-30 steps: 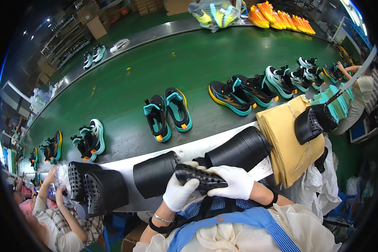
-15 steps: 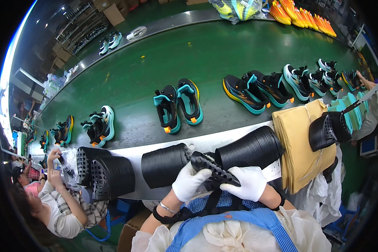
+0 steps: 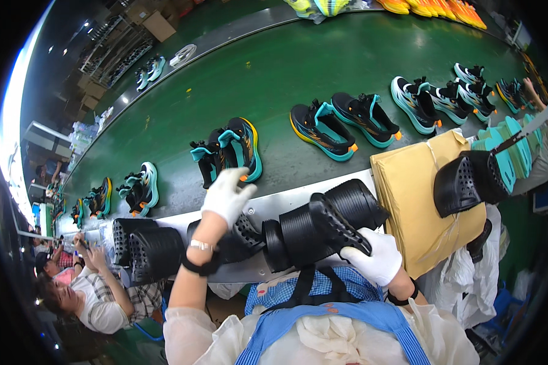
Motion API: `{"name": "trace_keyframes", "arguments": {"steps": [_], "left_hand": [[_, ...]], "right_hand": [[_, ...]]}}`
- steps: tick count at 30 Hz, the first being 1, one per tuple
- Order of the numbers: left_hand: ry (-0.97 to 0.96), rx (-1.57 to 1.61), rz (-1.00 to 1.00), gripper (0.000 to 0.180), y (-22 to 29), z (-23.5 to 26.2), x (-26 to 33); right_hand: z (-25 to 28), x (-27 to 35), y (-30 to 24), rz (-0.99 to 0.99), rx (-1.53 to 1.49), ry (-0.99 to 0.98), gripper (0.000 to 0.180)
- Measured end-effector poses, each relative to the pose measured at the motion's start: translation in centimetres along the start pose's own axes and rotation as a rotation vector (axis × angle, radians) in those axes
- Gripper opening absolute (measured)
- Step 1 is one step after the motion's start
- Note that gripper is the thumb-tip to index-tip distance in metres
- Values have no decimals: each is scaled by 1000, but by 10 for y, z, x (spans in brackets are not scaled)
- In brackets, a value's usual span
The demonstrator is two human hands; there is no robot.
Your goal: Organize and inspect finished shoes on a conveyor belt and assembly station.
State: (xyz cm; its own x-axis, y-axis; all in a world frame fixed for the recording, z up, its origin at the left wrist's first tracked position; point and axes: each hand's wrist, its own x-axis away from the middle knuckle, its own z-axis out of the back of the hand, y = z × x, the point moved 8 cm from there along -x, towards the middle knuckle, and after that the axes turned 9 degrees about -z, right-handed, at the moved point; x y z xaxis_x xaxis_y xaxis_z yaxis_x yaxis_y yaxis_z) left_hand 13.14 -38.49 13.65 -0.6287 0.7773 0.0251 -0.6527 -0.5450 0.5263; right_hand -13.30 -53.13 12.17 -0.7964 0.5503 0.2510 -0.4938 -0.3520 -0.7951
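Observation:
My left hand point(image 3: 228, 198), in a white glove, is stretched out with fingers apart at the front of a pair of black and teal running shoes point(image 3: 249, 152). Its fingertips overlap the toe end of a shoe; whether they touch it I cannot tell. My right hand point(image 3: 376, 258), also gloved, grips the lower end of a curved black perforated plastic insert point(image 3: 335, 222). That insert leans over a nested stack of ribbed black inserts point(image 3: 295, 234). More black inserts point(image 3: 246, 234) lie beside my left forearm, partly hidden by it.
Several running shoes point(image 3: 319, 131) stand along the green conveyor belt point(image 3: 182, 121). To the right are tan paper sheets point(image 3: 417, 194), black inserts point(image 3: 463, 188) and teal insoles point(image 3: 505, 152). More inserts point(image 3: 155, 252) stand at the left, near a seated co-worker point(image 3: 97, 298).
My left hand has let go of the perforated insert and moved left and forward to the shoes. My right hand still holds the insert. The nearby shoes appear further left in view.

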Motion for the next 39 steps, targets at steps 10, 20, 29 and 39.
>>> {"name": "trace_keyframes", "arguments": {"steps": [10,20,29,39], "left_hand": [[-286,-277,121,44,-86,-44,-59],[-482,-172,-64,41,-28,-78,-61],[-519,-198,-226,35,-50,-94,-66],[-493,-67,-247,44,-44,-78,-56]], "right_hand": [[45,4,28,-157,-153,-17,25],[15,-11,7,-152,15,-222,36],[-6,-48,-117,155,547,-227,42],[-103,-214,-128,4,629,-380,65]]}}
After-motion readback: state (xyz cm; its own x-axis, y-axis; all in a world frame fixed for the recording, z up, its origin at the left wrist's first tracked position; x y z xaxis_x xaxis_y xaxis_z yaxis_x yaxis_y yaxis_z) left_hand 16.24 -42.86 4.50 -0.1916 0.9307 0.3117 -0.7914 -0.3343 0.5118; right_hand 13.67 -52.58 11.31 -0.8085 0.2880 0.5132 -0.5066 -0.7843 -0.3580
